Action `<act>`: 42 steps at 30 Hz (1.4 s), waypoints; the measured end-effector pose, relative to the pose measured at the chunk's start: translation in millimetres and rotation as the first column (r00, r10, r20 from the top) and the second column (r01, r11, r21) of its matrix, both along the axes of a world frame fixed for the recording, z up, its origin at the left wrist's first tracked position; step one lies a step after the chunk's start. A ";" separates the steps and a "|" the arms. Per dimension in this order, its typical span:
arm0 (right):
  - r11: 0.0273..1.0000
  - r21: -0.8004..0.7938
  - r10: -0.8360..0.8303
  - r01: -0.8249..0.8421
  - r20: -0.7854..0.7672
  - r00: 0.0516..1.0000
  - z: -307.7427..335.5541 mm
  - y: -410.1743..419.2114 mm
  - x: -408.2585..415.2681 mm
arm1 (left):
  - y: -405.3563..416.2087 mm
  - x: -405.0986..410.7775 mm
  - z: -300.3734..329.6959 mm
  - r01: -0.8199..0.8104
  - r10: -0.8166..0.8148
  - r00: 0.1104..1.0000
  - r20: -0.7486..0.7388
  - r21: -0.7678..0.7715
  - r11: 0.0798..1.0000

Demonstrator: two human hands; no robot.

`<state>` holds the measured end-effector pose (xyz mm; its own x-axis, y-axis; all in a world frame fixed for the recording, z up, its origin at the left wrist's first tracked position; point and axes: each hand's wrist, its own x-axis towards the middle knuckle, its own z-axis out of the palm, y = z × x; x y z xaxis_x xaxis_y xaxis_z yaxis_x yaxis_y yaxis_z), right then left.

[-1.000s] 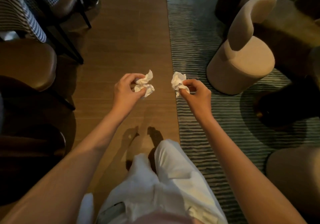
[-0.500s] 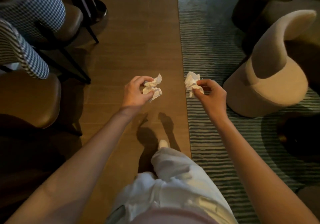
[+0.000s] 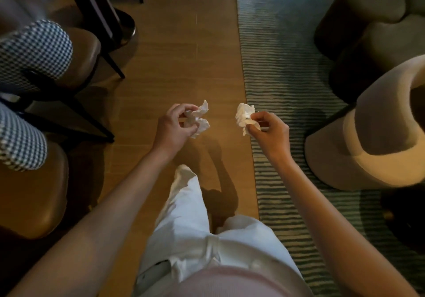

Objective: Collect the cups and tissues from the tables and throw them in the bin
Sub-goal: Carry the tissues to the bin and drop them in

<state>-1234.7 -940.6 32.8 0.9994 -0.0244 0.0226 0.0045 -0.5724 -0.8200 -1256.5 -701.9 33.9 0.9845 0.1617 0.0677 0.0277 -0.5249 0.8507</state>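
Left hand (image 3: 173, 128) pinching a crumpled white tissue (image 3: 199, 119) over the wooden floor (image 3: 181, 50), right hand (image 3: 270, 133) pinching a second crumpled tissue (image 3: 244, 115) beside the striped rug's (image 3: 280, 71) edge, tissues apart, beige stool (image 3: 370, 144) right, houndstooth-backed chairs (image 3: 34, 52) left

Each hand pinches a crumpled tissue, seemingly.

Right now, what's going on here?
A person in white trousers stands on a wooden floor beside a striped rug. The left hand pinches one crumpled white tissue; the right hand pinches another crumpled white tissue. No bin or cups are in view, so nothing is thrown away yet.
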 end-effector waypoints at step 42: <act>0.961 -0.020 -0.276 0.275 -0.063 0.959 -12.3 14.4 773.2 | 9.0 835.5 -5.9 0.257 -0.265 0.960 -0.089 -0.093 0.962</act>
